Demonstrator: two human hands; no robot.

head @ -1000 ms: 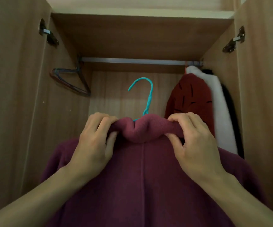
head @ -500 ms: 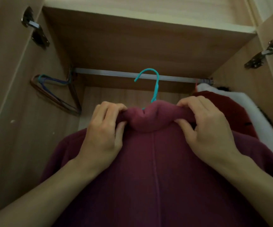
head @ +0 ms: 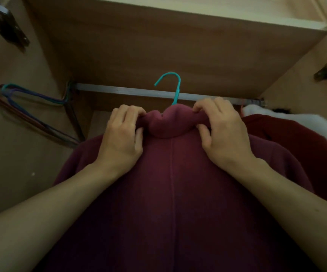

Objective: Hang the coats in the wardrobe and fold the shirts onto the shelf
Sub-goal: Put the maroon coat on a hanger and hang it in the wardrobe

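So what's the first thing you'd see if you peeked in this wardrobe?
A big maroon coat fills the middle, with the left hand and right hand pinching its collar on either side. A bright teal hanger hook pokes up from the collar, in front of the silver rail. A bunch of empty hangers dangles at the rail's left end, and a red garment hangs at the right.

Home setting: a wood-laminate wardrobe with metal hanging rail, spare hangers left, hung garments right, door hinge.
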